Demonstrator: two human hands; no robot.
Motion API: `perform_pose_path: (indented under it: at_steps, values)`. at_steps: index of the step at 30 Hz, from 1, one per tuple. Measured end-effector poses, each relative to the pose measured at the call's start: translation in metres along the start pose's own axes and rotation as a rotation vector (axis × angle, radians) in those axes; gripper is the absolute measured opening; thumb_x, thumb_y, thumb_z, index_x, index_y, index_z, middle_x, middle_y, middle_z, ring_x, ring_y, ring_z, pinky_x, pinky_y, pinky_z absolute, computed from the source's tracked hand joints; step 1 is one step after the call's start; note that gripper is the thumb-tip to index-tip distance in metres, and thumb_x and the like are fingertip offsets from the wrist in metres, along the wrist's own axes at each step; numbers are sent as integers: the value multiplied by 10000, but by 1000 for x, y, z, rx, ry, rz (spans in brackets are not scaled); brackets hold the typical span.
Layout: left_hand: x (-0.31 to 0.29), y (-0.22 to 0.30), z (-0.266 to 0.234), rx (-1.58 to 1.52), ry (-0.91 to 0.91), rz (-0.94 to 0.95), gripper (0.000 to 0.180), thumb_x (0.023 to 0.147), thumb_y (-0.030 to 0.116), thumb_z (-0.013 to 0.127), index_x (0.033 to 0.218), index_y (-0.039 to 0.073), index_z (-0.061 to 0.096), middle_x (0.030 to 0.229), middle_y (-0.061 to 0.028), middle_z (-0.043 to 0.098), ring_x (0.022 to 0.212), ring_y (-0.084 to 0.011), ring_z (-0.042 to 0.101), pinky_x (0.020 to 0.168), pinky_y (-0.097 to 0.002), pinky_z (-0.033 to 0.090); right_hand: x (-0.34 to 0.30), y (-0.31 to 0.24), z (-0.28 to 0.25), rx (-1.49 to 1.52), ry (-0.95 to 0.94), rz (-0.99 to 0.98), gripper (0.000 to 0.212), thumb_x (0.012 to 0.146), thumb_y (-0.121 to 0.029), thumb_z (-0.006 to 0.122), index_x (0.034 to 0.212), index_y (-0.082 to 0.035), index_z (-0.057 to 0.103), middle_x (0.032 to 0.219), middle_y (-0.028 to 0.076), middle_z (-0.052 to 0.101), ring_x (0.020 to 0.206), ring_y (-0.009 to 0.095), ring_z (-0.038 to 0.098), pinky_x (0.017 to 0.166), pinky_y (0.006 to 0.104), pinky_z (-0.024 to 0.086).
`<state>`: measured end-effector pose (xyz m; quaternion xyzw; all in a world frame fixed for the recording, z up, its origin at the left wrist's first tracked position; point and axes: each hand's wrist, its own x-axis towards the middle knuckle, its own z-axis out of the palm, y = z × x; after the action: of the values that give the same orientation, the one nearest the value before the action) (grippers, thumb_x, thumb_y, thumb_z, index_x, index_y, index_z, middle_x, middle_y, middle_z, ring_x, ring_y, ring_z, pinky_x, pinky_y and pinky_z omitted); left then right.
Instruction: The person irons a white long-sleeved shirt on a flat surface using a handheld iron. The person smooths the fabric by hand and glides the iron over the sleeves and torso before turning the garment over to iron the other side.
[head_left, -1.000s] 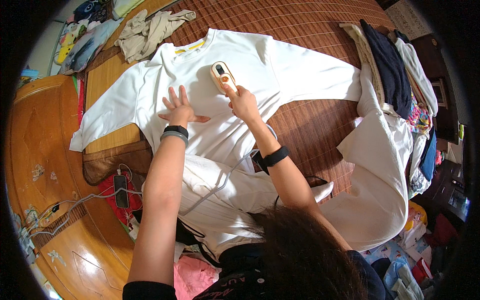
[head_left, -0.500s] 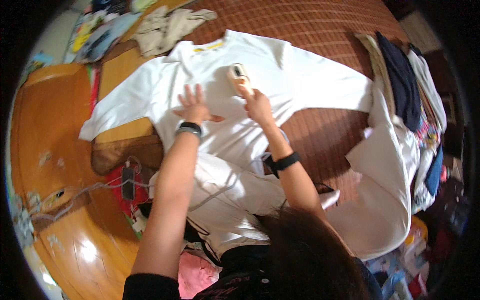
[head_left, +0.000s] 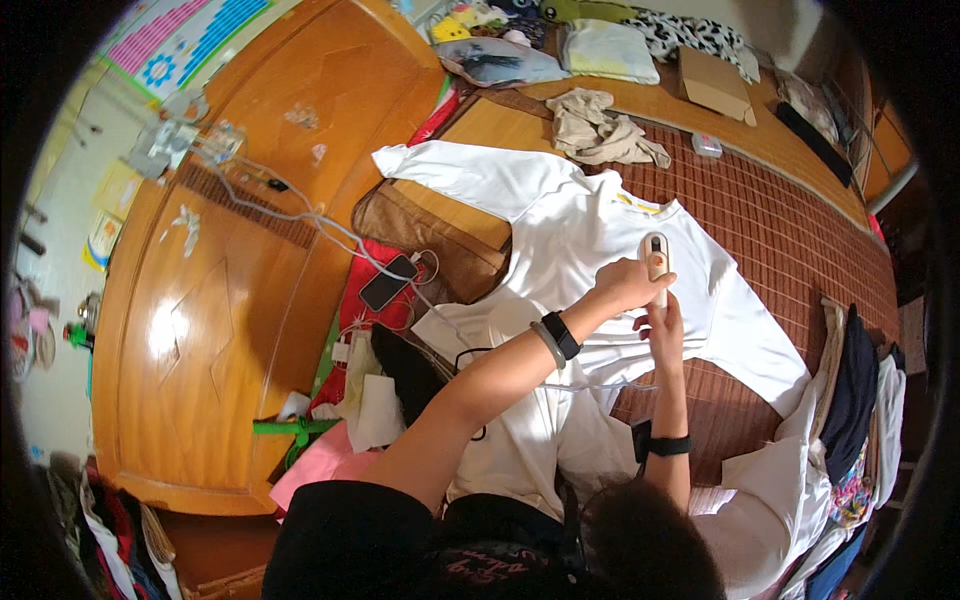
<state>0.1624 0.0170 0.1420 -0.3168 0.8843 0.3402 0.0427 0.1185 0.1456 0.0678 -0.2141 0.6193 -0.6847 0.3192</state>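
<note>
A white long-sleeved top (head_left: 560,255) lies spread out, its collar toward the far side. Over its chest is a small cream-coloured handheld steam iron (head_left: 656,247). My left hand (head_left: 628,285) reaches across from the left and is closed round the iron's handle. Just below it, my right hand (head_left: 661,330) has its fingers curled at the handle's lower end. Both hands partly cover the handle. A grey cord (head_left: 330,223) runs from the left, passes under my left forearm and comes out near my right wrist.
A phone (head_left: 388,284) lies on red cloth beside a wooden panel (head_left: 250,330). Crumpled beige cloth (head_left: 605,130) rests beyond the collar. Dark and light clothes (head_left: 845,390) are piled at the right. An open cardboard box (head_left: 715,85) stands at the far side.
My left hand has moved off the fabric, where it lay flat, onto the iron that my right hand held alone. My view has turned left, so the top appears farther right.
</note>
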Motion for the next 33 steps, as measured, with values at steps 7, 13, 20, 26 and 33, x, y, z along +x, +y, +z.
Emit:
perform_pose_path:
  at_steps: [7, 13, 20, 26, 33]
  values:
    - [-64, -10, -86, 24, 277, 50, 552, 806, 573, 570, 803, 45, 730, 731, -143, 695, 706, -288, 690, 645, -380, 526, -67, -105, 78, -277, -351, -282, 611, 923, -163, 639, 1414, -11, 309, 1045, 97, 610, 828, 137, 620, 672, 254, 495]
    - [-125, -124, -174, -208, 356, 64, 355, 944, 309, 562, 1028, -14, 684, 753, -91, 707, 584, -154, 674, 503, -270, 511, -66, -129, 85, -452, -196, -419, 240, 919, -73, 601, 1142, 11, 628, 914, 113, 720, 811, 147, 665, 777, 286, 515]
    - [-282, -220, -228, -593, 788, -95, 299, 961, 285, 544, 998, 19, 675, 692, -29, 655, 552, -107, 614, 489, -245, 482, -40, 40, -35, -876, -146, 0, 604, 771, -165, 785, 1304, -75, 516, 1331, 195, 522, 1243, 328, 499, 993, 415, 459]
    - [-381, -233, -260, -378, 930, -263, 373, 948, 370, 558, 1007, 13, 648, 739, -72, 662, 568, -128, 624, 496, -247, 483, -73, 85, -9, -1492, -341, -252, 335, 850, -263, 621, 1154, -127, 598, 1234, 137, 580, 1152, 345, 520, 916, 415, 466]
    - [-366, -232, -248, -412, 830, -217, 389, 956, 373, 544, 1056, 6, 626, 793, -89, 681, 595, -137, 642, 503, -253, 491, 33, 44, -140, -1040, 403, 29, 366, 912, -364, 590, 1080, -39, 570, 862, 202, 659, 748, 329, 632, 676, 450, 493]
